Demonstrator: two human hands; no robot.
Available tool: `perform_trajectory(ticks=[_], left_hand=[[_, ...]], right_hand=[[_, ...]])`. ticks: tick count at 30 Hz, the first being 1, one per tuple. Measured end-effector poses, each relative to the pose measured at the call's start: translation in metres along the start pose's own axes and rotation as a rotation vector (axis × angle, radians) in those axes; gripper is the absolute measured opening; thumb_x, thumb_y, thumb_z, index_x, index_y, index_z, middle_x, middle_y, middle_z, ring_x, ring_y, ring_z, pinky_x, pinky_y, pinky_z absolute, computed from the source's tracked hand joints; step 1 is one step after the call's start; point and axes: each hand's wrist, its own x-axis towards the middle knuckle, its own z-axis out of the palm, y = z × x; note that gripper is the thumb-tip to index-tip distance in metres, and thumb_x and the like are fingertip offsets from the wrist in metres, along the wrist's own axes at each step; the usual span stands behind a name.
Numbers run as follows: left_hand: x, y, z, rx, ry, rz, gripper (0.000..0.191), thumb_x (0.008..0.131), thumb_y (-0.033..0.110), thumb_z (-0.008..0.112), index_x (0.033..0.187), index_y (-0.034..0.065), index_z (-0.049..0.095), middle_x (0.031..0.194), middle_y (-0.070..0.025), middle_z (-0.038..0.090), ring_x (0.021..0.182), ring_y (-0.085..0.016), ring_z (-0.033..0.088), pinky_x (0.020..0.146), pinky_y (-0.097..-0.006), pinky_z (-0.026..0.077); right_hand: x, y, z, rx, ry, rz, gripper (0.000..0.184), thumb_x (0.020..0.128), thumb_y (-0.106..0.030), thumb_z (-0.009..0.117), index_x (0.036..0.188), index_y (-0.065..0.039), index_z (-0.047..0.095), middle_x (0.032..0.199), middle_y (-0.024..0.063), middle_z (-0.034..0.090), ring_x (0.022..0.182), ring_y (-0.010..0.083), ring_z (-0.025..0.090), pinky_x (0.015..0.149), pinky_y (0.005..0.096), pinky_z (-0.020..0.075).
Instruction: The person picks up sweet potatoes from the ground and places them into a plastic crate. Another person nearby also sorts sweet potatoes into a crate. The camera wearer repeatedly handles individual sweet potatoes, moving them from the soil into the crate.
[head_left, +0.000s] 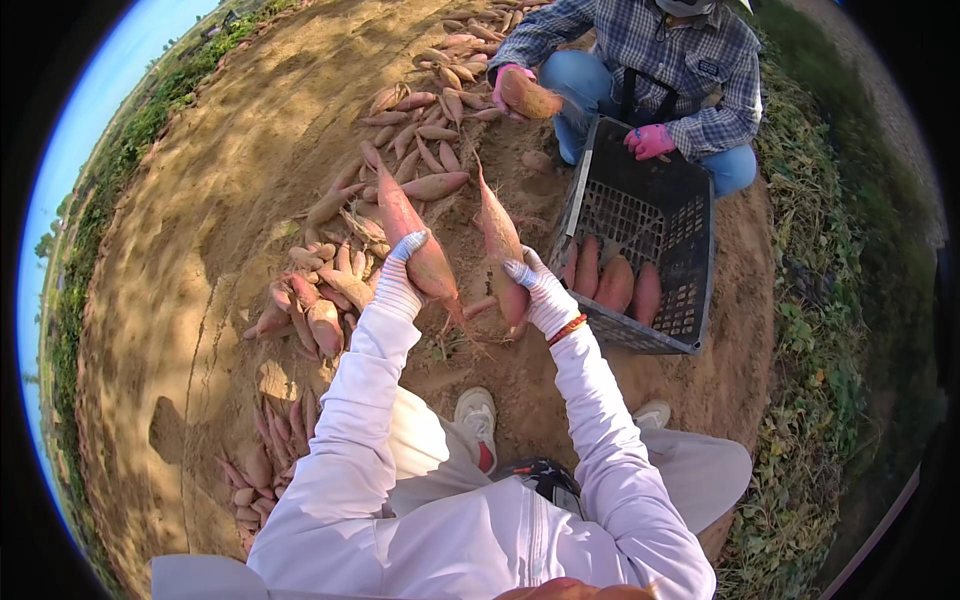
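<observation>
My left hand, in a striped knit glove, grips a long, thick sweet potato with a tapered top and hairy roots at its lower end. In my right hand, gloved the same way, is a slimmer sweet potato whose thin tip points up. Both are held apart above the soil. Right of my right hand stands a black plastic crate, with several sweet potatoes lined up along its near side. Left of my left hand lies a heap of sweet potatoes.
Across from me a person in pink gloves squats behind the crate, one hand holding a large sweet potato, the other at the crate's rim. More sweet potatoes run in a row up the field. Vines line the right side.
</observation>
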Motion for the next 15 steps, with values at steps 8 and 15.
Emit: perform_trajectory(ticks=[8,15], left_hand=[[-0.01,0.015,-0.01,0.323,-0.236,0.316,0.065,0.063,0.024,0.082,0.119,0.0041,0.056,0.104,-0.0068,0.063,0.096,-0.024,0.059,0.088,-0.0358,0.049],[-0.015,-0.001,0.003,0.044,-0.367,-0.041,0.074,0.066,0.021,0.082,0.129,0.0025,0.047,0.116,-0.0119,0.057,0.108,-0.03,0.054,0.097,-0.041,0.045]], right_hand=[[0.02,-0.003,0.019,-1.435,0.261,-0.405,0.056,0.069,-0.011,0.079,0.118,-0.003,0.053,0.101,0.0084,0.065,0.088,0.0189,0.061,0.08,0.0301,0.05],[0.01,-0.015,0.046,0.096,0.148,0.16,0.048,0.08,-0.023,0.074,0.12,-0.005,0.057,0.109,0.0108,0.062,0.098,0.026,0.059,0.089,0.0385,0.0493]])
